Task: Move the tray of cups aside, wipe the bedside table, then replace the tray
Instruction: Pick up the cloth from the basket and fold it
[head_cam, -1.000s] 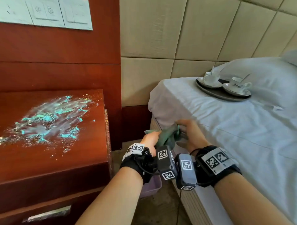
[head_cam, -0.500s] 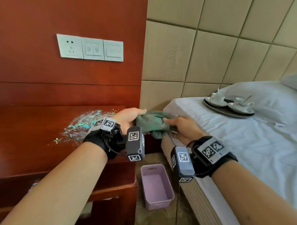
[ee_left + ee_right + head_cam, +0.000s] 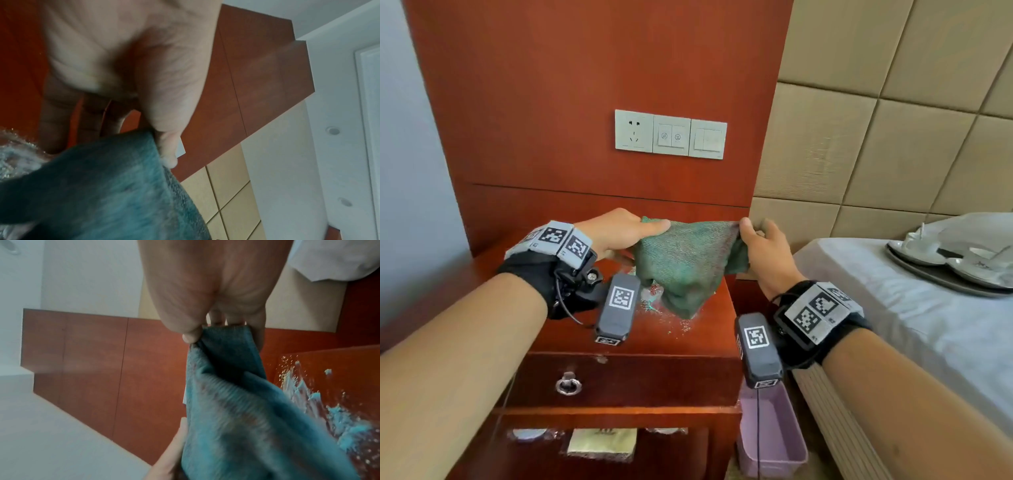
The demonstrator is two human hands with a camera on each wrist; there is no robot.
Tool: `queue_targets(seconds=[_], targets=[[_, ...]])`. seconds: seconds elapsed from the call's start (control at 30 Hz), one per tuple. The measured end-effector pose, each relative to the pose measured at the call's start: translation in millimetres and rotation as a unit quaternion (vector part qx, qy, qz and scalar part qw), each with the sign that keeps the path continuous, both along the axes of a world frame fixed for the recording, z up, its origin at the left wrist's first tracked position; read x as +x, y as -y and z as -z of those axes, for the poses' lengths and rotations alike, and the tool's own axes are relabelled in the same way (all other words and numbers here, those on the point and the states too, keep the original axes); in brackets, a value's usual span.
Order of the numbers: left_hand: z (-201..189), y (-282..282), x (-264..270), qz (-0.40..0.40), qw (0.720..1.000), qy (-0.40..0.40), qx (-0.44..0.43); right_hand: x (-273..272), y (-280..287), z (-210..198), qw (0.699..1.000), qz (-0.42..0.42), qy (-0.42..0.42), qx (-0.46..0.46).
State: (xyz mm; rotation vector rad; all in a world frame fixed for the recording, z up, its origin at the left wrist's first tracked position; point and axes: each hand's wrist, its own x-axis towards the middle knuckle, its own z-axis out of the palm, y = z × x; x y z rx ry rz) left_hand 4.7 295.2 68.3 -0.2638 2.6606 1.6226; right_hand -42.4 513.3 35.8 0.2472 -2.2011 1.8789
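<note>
A green cloth [image 3: 688,263] hangs stretched between my two hands above the red-brown bedside table [image 3: 681,337]. My left hand [image 3: 619,233] pinches its left top corner and my right hand [image 3: 760,243] pinches the right one. The cloth's lower tip hangs at the tabletop, over blue-green glitter [image 3: 654,303] that is mostly hidden behind it. In the wrist views each thumb presses the cloth [image 3: 115,183] [image 3: 236,386] against the fingers, with glitter [image 3: 320,395] beside it. The tray of cups [image 3: 948,267] sits on the bed at the far right.
The bed [image 3: 914,329] with a white sheet runs along the right. A lilac bin [image 3: 770,435] stands on the floor between bed and table. The table has a drawer with a ring pull [image 3: 567,383]. A socket and switch panel [image 3: 671,134] is on the wooden wall.
Both hands carried the cloth left from the bed's edge to above the bedside table and pulled it open between them. My view turned left towards the table.
</note>
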Motion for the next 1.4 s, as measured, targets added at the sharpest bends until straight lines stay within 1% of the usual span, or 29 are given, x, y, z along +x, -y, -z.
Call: queue_targets(seconds=[0.07,0.2,0.37,0.43,0.5,0.57,0.63,0.7,0.77,0.83,0.87,0.93,0.97,1.03,1.1,1.13,1.17,1.23,1.27,1.3,1.33,1.37,1.4], targets=[[-6.8,12.4,9.4,-0.006,1.0,-0.013,-0.002,5.4,17.7,-6.4,1.0,0.007,-0.025,0.0],[-16.8,26.3,24.8,-0.019,0.996,-0.079,0.021,15.3,42.0,-18.9,0.996,0.019,-0.063,-0.067],[-18.2,43.8,27.7,-0.047,0.989,-0.132,0.052,14.3,50.6,-29.1,0.993,0.001,-0.073,-0.096],[-17.2,44.5,24.3,-0.059,0.988,-0.138,0.044,8.4,51.9,-28.4,0.994,0.012,-0.067,-0.089],[-13.9,45.6,22.2,-0.072,0.987,-0.143,0.016,2.8,51.7,-23.8,0.994,0.022,-0.068,-0.079],[-6.8,50.0,16.9,-0.075,0.989,-0.124,-0.004,-1.3,49.8,-14.8,0.996,0.026,-0.067,-0.058],[-0.5,55.2,16.1,-0.056,0.994,-0.096,-0.021,-3.8,45.7,-6.9,0.997,0.024,-0.062,-0.027],[0.6,59.5,14.6,-0.038,0.996,-0.076,-0.029,-5.8,40.3,-5.1,0.999,0.009,-0.052,0.008],[-2.4,59.7,13.0,-0.012,0.996,-0.083,-0.009,-11.3,35.8,-7.2,0.999,-0.014,-0.012,0.036],[-8.0,52.2,15.6,0.008,0.992,-0.125,0.026,-10.4,35.4,-10.7,0.996,-0.053,0.058,0.048],[-10.5,47.6,16.9,0.017,0.988,-0.151,0.039,-9.0,37.5,-11.0,0.992,-0.08,0.071,0.064],[-14.7,36.3,17.3,0.042,0.977,-0.198,0.06,-6.9,44.5,-8.6,0.983,-0.147,0.048,0.104],[-17.1,30.2,17.3,0.049,0.974,-0.214,0.057,-4.2,49.6,-8.0,0.978,-0.179,0.039,0.104],[-21.5,20.1,15.9,0.065,0.968,-0.235,0.051,0.6,61.1,-6.8,0.965,-0.25,0.031,0.074],[-26.8,12.7,15.2,0.075,0.965,-0.243,0.062,6.4,71.6,-9.5,0.947,-0.319,0.023,0.039],[-29.1,10.6,14.1,0.077,0.963,-0.248,0.066,10.9,75.0,-13.2,0.943,-0.333,0.022,0.019],[-31.4,9.7,13.1,0.074,0.963,-0.253,0.064,15.2,77.5,-17.6,0.946,-0.324,0.02,0.002],[-38.0,9.7,15.1,0.056,0.962,-0.262,0.054,17.7,78.2,-25.3,0.962,-0.272,0.0,-0.021],[-41.6,11.8,16.8,0.051,0.964,-0.255,0.049,14.8,77.0,-26.9,0.968,-0.249,-0.011,-0.026],[-44.9,15.6,18.6,0.054,0.971,-0.232,0.03,13.6,75.3,-29.3,0.971,-0.236,-0.018,-0.022],[-47.5,20.1,21.0,0.066,0.98,-0.187,-0.01,12.6,73.6,-31.4,0.973,-0.23,-0.021,-0.011],[-48.8,25.5,23.7,0.084,0.986,-0.122,-0.069,11.4,71.6,-33.2,0.973,-0.23,-0.02,-0.003],[-48.9,30.3,26.8,0.106,0.984,-0.051,-0.132,10.7,69.3,-34.4,0.972,-0.233,-0.014,-0.001]])
